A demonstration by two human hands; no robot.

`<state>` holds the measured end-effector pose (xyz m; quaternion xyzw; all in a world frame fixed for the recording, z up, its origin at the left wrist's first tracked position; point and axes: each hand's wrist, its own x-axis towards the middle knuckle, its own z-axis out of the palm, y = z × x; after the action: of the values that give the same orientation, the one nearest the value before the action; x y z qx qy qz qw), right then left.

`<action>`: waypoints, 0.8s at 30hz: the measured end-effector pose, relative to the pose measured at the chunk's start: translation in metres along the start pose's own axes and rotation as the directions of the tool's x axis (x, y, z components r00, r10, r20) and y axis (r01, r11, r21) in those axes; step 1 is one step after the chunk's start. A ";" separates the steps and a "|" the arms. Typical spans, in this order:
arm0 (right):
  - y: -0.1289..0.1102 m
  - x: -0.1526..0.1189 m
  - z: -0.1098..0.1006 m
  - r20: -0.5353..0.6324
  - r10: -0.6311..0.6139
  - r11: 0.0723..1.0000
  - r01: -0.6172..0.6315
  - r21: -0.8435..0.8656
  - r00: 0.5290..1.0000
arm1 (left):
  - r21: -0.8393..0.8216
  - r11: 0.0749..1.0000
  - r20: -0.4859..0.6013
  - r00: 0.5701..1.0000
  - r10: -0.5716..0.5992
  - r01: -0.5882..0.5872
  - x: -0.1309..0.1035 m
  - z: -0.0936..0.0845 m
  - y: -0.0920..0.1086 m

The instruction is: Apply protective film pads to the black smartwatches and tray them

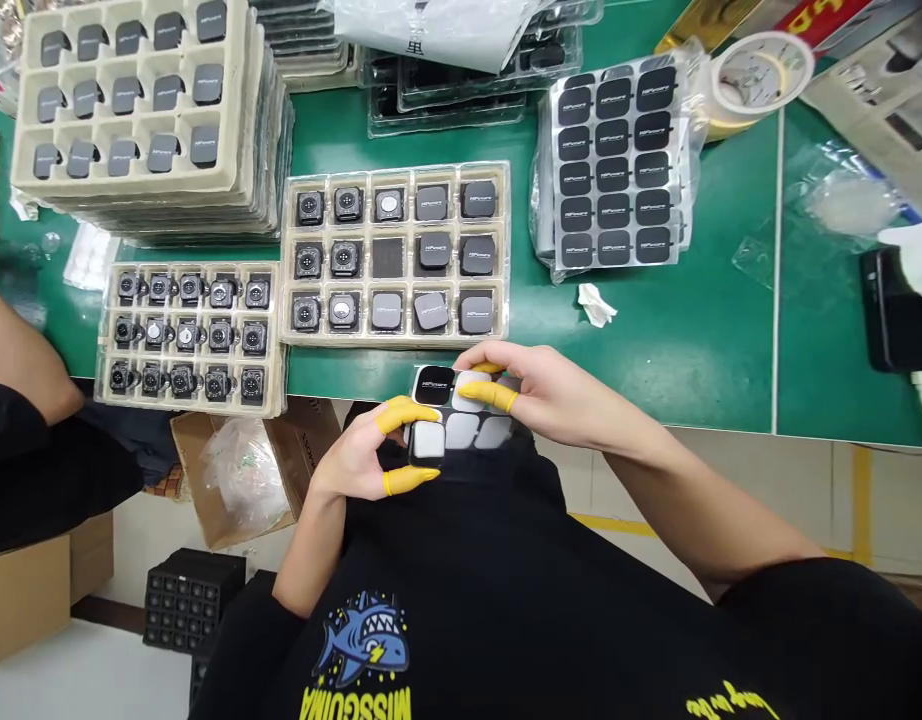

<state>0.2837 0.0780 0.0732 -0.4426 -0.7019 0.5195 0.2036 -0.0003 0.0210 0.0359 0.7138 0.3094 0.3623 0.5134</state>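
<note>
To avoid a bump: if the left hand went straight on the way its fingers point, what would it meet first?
Probably the label sheet in the right hand, just beyond the square device that the left hand holds, though relative depth is unclear.

Bright, even light across the green tabletop [701, 350]; shadows soft. We note glints on crumpled clear film [855, 203] toward its right end, wide-lens stretch at its far right corner. Lettering on the held label sheet [436, 386] looks slightly soft to us.
</note>
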 end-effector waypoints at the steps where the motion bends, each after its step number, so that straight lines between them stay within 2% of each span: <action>1: -0.002 0.000 0.000 0.011 0.006 1.000 -0.006 -0.013 1.000 | 0.024 1.000 -0.008 1.000 -0.010 0.011 -0.001 0.001 0.001; 5: -0.011 0.001 0.000 0.033 0.056 0.998 -0.055 -0.032 0.998 | 0.110 0.993 0.008 0.999 0.033 -0.034 0.002 0.000 0.005; 10: -0.010 0.003 0.000 0.086 0.168 0.975 -0.178 0.129 0.982 | 0.143 0.983 0.018 0.993 0.113 -0.115 0.005 -0.003 0.004; 13: -0.010 0.004 -0.002 0.107 0.177 0.975 -0.189 0.115 0.978 | 0.142 0.984 0.006 0.994 0.109 -0.109 0.003 -0.002 0.003; 17: -0.011 0.005 -0.005 0.150 0.108 0.993 -0.115 0.038 0.983 | 0.187 0.975 -0.002 0.993 0.121 -0.119 0.002 0.001 0.002; 21: -0.009 0.009 -0.008 0.033 -0.018 0.998 0.016 0.054 0.999 | 0.225 0.966 0.029 0.992 0.126 -0.129 0.003 0.001 0.002; 24: -0.008 0.012 -0.007 0.012 -0.062 0.998 0.061 0.033 0.998 | 0.224 0.965 0.045 0.991 0.129 -0.136 0.005 0.002 0.002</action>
<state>0.2796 0.0915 0.0809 -0.4140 -0.7081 0.5272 0.2221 0.0040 0.0231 0.0386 0.7922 0.2925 0.3473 0.4077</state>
